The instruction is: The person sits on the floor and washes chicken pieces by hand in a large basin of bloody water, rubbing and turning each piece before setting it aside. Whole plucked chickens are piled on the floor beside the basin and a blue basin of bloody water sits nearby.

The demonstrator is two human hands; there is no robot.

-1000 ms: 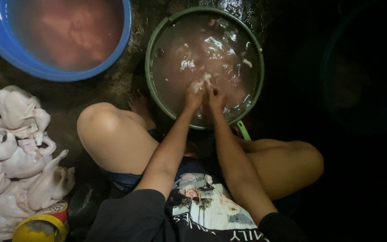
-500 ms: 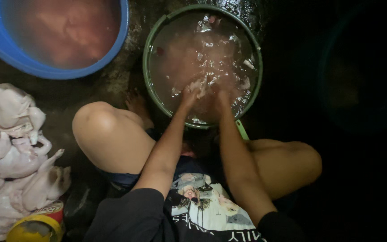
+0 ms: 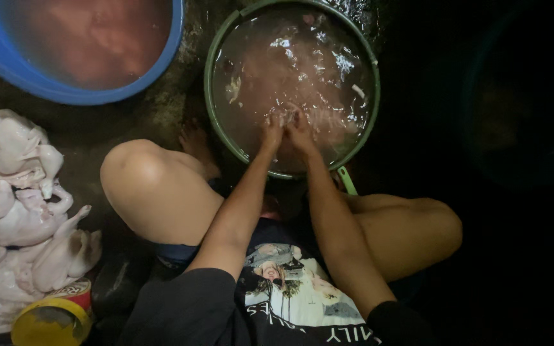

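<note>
You have one package in view: a round tin [image 3: 52,315] at the bottom left, just below the heap of plucked chickens [image 3: 14,211] and touching its lower edge. Its top is yellow and smudged dark in the middle. A red label [image 3: 72,291] with pale lettering wraps its side. You have no signs or screens here.

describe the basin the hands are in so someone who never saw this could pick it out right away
Start from the person's bare knees at the middle of the view. Just past them sits the green-rimmed basin, round and full of murky pinkish water, with the left hand and right hand dipped into it. The blue basin to its left has a blue rim and no hands in it.
</note>
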